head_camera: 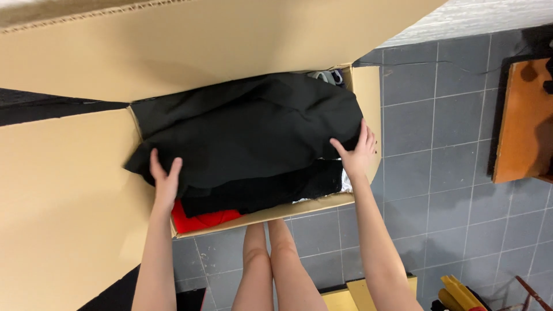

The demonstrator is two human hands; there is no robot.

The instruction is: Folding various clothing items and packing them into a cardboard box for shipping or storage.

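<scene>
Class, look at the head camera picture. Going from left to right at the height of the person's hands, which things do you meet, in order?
Left cardboard flap → left hand → black cloth → right hand → box's right wall → grey tiled floor → brown wooden board.

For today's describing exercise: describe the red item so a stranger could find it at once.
Start at the big open cardboard box on the grey tiled floor. Look at its near corner, just below the person's left hand. The red cloth peeks from under the black fabric, the only bright colour there.
</scene>
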